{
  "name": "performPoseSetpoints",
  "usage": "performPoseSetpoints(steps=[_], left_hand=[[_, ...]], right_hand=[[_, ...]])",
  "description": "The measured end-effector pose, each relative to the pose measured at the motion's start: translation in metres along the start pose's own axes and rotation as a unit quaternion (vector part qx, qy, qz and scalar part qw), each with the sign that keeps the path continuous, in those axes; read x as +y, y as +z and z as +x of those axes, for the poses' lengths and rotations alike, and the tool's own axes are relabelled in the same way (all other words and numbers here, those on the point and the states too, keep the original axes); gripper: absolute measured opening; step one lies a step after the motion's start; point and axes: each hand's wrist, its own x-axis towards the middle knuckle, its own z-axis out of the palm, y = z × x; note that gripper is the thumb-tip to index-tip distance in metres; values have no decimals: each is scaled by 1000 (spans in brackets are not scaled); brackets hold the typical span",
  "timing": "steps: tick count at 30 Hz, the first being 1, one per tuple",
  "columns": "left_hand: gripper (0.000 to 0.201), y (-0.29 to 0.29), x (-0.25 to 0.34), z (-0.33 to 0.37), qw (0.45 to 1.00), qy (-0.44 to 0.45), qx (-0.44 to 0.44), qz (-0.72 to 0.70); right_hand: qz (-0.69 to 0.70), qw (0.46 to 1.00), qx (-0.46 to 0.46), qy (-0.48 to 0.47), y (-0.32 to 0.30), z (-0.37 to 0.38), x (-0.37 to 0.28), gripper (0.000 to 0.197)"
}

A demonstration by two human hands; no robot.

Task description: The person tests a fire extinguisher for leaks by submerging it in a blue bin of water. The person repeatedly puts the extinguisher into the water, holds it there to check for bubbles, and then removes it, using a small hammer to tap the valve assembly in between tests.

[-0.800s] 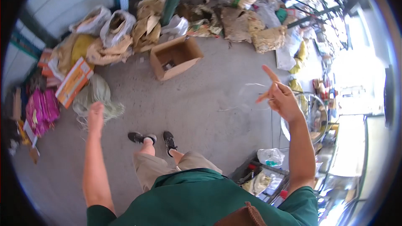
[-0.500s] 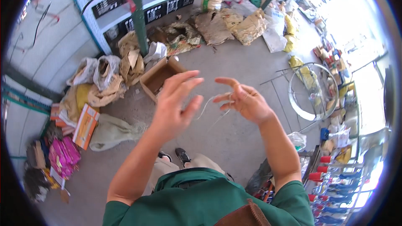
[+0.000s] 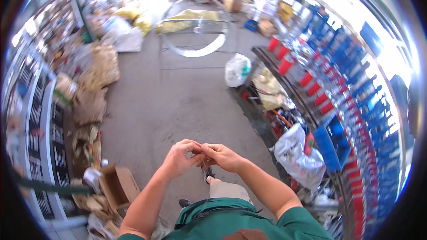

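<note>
Pinching hands: left hand [image 3: 180,159] and right hand [image 3: 223,158] meet at the fingertips in front of the body, thumbs and forefingers pressed together on a thin strand [image 3: 205,169].
Thin strand: located at the grip, a length trailing below it; the part under the fingertips cannot be made out.
Reason for hold: presumably the strand is too fine for a full fist, and hands set close together steady it.
Cardboard box [image 3: 129,186]: left of the grip, nearer the body, mouth open; contents cannot be told.
Blue bin [image 3: 330,146]: well right of the grip, beside the bench [image 3: 297,93]; contents unclear.
White bag [image 3: 298,155]: right of the grip, bulging, contents hidden.
Pale bag [image 3: 238,70]: beyond the grip, to its right; something green shows in it.
Red cups [image 3: 287,63]: farther right beyond the grip, lined up, probably for order.
Metal hoop [image 3: 205,51]: well beyond the grip.
</note>
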Motion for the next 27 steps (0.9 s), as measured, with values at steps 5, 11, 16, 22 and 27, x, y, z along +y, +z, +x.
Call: performPoseSetpoints(steps=[5, 11, 16, 22, 27], left_hand=[[18, 84, -6, 127, 983, -5, -181, -23], [10, 174, -32, 281, 956, -16, -288, -51], [6, 252, -29, 396, 842, -201, -421, -271], [11, 317, -16, 523, 668, -381, -502, -396], [12, 353, -27, 647, 746, -265, -538, -291]], right_hand=[[69, 984, 160, -46, -99, -50, 7, 47], [164, 939, 274, -132, -232, -81, -8, 38], [213, 856, 431, -192, -314, -119, -11, 26], [279, 726, 568, -270, -384, -130, -59, 25], [189, 717, 629, -233, -464, -121, -109, 26]])
